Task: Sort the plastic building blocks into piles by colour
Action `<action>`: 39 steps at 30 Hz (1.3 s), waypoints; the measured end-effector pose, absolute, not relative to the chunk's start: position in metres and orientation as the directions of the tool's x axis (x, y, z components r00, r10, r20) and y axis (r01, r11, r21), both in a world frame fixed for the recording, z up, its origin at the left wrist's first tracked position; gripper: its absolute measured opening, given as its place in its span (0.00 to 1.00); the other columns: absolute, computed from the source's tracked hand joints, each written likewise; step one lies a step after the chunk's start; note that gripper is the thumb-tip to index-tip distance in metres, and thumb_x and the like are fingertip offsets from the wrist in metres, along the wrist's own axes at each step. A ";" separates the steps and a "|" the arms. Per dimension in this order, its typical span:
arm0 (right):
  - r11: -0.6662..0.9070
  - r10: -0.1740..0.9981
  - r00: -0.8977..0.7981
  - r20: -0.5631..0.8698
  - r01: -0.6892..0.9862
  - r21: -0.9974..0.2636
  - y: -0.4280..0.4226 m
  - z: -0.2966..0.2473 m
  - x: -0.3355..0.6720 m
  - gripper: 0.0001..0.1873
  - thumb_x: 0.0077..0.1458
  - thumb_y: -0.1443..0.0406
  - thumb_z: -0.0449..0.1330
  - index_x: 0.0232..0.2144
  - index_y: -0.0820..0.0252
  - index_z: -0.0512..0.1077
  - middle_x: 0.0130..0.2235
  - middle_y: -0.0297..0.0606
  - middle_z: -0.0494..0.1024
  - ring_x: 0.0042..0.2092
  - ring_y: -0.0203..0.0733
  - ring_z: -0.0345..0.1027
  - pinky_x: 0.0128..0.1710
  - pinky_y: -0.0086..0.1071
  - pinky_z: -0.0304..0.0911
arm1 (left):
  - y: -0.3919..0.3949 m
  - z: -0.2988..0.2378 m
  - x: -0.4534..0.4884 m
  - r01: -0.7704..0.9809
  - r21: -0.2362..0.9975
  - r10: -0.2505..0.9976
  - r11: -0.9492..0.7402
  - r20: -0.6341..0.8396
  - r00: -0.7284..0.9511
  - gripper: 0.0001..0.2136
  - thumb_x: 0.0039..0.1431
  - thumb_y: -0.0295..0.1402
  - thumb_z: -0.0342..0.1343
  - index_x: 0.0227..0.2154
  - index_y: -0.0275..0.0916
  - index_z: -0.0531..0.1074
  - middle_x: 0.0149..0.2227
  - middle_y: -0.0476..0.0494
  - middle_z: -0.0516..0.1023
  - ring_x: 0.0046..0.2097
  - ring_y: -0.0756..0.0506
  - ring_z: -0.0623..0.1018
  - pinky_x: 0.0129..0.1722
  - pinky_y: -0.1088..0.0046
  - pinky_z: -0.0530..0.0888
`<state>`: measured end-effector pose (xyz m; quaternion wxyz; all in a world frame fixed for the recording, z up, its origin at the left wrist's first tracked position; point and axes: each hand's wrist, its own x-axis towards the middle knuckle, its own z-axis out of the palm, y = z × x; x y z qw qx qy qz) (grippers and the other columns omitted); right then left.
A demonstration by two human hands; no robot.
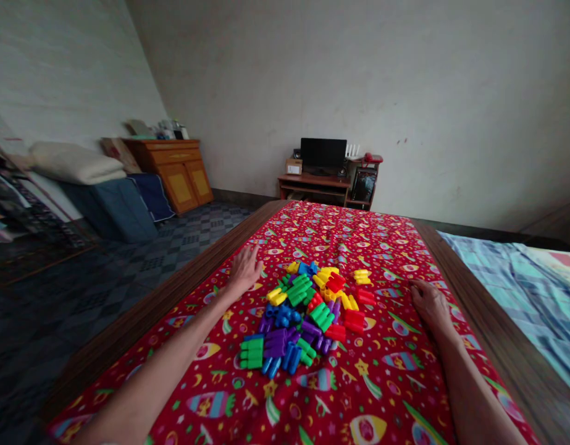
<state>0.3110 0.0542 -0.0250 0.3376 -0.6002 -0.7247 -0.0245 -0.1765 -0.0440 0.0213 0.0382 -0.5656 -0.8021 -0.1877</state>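
Observation:
A loose pile of plastic building blocks [297, 295] in green, blue, purple, yellow and red lies in the middle of a red patterned cloth [312, 247]. My left hand [246, 270] rests on the cloth to the left of the pile, palm down, fingers apart and holding nothing. On the right, my right hand [431, 304] lies on the cloth with its fingers curled in; no block shows in it. Red blocks [355, 320] and a yellow block [362, 276] are at the pile's right side, nearest that hand. Neither hand touches a block.
The cloth covers a table with a dark wooden edge [502, 309]. A bed with a blue checked cover [502, 266] adjoins it on the right. Beyond stand a desk [312, 180] with a monitor [323, 152] and, at left, a wooden cabinet [176, 170].

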 end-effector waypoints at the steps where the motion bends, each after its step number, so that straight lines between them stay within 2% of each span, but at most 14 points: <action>1: 0.275 0.855 -0.049 0.517 0.887 -0.370 0.054 -0.025 0.311 0.22 0.54 0.59 0.48 0.41 0.61 0.77 0.40 0.48 0.80 0.43 0.52 0.74 0.42 0.41 0.68 | -0.045 0.023 -0.191 0.897 0.230 0.859 0.377 0.274 -0.432 0.25 0.62 0.39 0.43 0.58 0.29 0.61 0.60 0.26 0.64 0.61 0.32 0.63 0.59 0.54 0.61; 4: 0.274 0.848 -0.039 0.528 0.885 -0.376 0.054 -0.025 0.309 0.21 0.53 0.60 0.48 0.40 0.60 0.78 0.41 0.47 0.80 0.44 0.51 0.74 0.43 0.41 0.67 | -0.052 0.025 -0.219 0.845 0.183 0.800 0.502 0.272 -0.534 0.25 0.60 0.40 0.46 0.51 0.23 0.67 0.51 0.18 0.69 0.55 0.27 0.68 0.52 0.50 0.66; 8: 0.286 0.836 -0.031 0.548 0.877 -0.386 0.053 -0.026 0.309 0.20 0.54 0.60 0.48 0.39 0.60 0.78 0.41 0.47 0.80 0.44 0.50 0.74 0.44 0.41 0.67 | -0.058 0.025 -0.232 0.823 0.164 0.781 0.544 0.258 -0.568 0.21 0.61 0.43 0.46 0.45 0.29 0.72 0.48 0.23 0.71 0.52 0.29 0.70 0.49 0.56 0.68; 12: 0.301 0.846 -0.061 0.530 0.875 -0.380 0.053 -0.025 0.310 0.21 0.54 0.60 0.48 0.39 0.61 0.77 0.42 0.48 0.80 0.44 0.50 0.73 0.45 0.40 0.67 | -0.057 0.024 -0.240 0.765 0.168 0.717 0.622 0.273 -0.642 0.26 0.61 0.46 0.46 0.50 0.25 0.68 0.52 0.20 0.68 0.52 0.29 0.71 0.47 0.58 0.68; 14: 0.304 0.844 -0.064 0.532 0.875 -0.377 0.052 -0.024 0.310 0.20 0.54 0.60 0.48 0.39 0.61 0.77 0.42 0.47 0.80 0.45 0.49 0.73 0.45 0.40 0.66 | -0.058 0.024 -0.244 0.768 0.164 0.733 0.620 0.229 -0.641 0.24 0.62 0.46 0.44 0.49 0.29 0.69 0.50 0.23 0.71 0.49 0.31 0.74 0.43 0.61 0.70; 18: 0.318 0.838 -0.067 0.542 0.867 -0.384 0.050 -0.024 0.309 0.19 0.54 0.61 0.49 0.39 0.60 0.78 0.41 0.46 0.80 0.44 0.49 0.73 0.45 0.40 0.67 | -0.061 0.027 -0.253 0.804 0.151 0.783 0.575 0.181 -0.594 0.19 0.64 0.43 0.41 0.38 0.39 0.74 0.44 0.33 0.77 0.44 0.36 0.77 0.38 0.66 0.70; 22: 0.312 0.857 -0.071 0.511 0.861 -0.403 0.050 -0.026 0.311 0.18 0.54 0.62 0.49 0.38 0.58 0.77 0.41 0.44 0.80 0.44 0.48 0.73 0.45 0.39 0.67 | -0.060 0.028 -0.264 0.809 0.108 0.785 0.578 0.197 -0.587 0.18 0.65 0.41 0.41 0.35 0.39 0.75 0.43 0.33 0.78 0.44 0.37 0.77 0.36 0.67 0.69; 25: 0.290 0.842 -0.019 0.539 0.858 -0.423 0.046 -0.009 0.296 0.18 0.56 0.62 0.49 0.42 0.61 0.76 0.41 0.48 0.80 0.46 0.51 0.72 0.48 0.44 0.66 | -0.058 0.027 -0.269 0.813 0.113 0.792 0.571 0.183 -0.582 0.18 0.64 0.42 0.42 0.34 0.39 0.75 0.42 0.32 0.78 0.44 0.36 0.77 0.36 0.66 0.69; 27: 0.387 0.764 -0.053 0.644 0.835 -0.390 0.030 0.017 0.264 0.20 0.58 0.62 0.50 0.48 0.64 0.72 0.46 0.52 0.77 0.52 0.55 0.68 0.53 0.51 0.61 | -0.057 0.026 -0.269 0.813 0.122 0.792 0.569 0.185 -0.582 0.18 0.64 0.42 0.42 0.35 0.38 0.75 0.43 0.32 0.78 0.45 0.35 0.77 0.37 0.65 0.70; 30: 0.710 0.576 -0.394 0.716 0.676 -0.199 -0.029 0.058 0.175 0.24 0.62 0.58 0.49 0.58 0.61 0.63 0.61 0.52 0.64 0.64 0.55 0.51 0.59 0.55 0.52 | -0.058 0.025 -0.269 0.814 0.136 0.791 0.565 0.192 -0.581 0.17 0.64 0.42 0.44 0.36 0.37 0.75 0.44 0.30 0.77 0.45 0.34 0.77 0.39 0.64 0.70; 33: 0.942 0.280 -0.772 0.570 0.334 -0.010 -0.112 0.067 0.065 0.30 0.61 0.49 0.50 0.60 0.55 0.60 0.65 0.48 0.56 0.66 0.55 0.45 0.61 0.56 0.48 | -0.059 0.023 -0.269 0.821 0.151 0.795 0.551 0.204 -0.571 0.16 0.63 0.41 0.45 0.38 0.36 0.75 0.45 0.29 0.77 0.46 0.33 0.77 0.39 0.63 0.70; 36: 0.990 0.008 -0.933 0.360 0.057 0.127 -0.169 0.041 -0.019 0.24 0.61 0.51 0.51 0.54 0.55 0.67 0.63 0.44 0.61 0.65 0.53 0.49 0.63 0.54 0.45 | -0.059 0.022 -0.271 0.828 0.151 0.800 0.541 0.211 -0.561 0.17 0.63 0.41 0.44 0.39 0.36 0.74 0.44 0.29 0.77 0.46 0.33 0.77 0.39 0.62 0.70; 37: 0.989 -0.002 -0.945 0.326 0.045 0.139 -0.175 0.032 -0.036 0.21 0.62 0.54 0.49 0.52 0.55 0.68 0.61 0.44 0.64 0.64 0.52 0.51 0.62 0.55 0.46 | -0.060 0.022 -0.271 0.830 0.148 0.802 0.538 0.213 -0.558 0.17 0.63 0.41 0.44 0.38 0.37 0.74 0.44 0.30 0.77 0.46 0.33 0.77 0.39 0.62 0.71; 39: 0.985 0.060 -0.960 0.272 0.101 0.139 -0.169 0.020 -0.052 0.19 0.63 0.57 0.47 0.51 0.54 0.68 0.56 0.43 0.70 0.63 0.53 0.52 0.61 0.58 0.45 | -0.060 0.022 -0.271 0.833 0.146 0.805 0.534 0.214 -0.554 0.17 0.64 0.41 0.43 0.38 0.37 0.74 0.43 0.30 0.77 0.45 0.33 0.77 0.39 0.62 0.71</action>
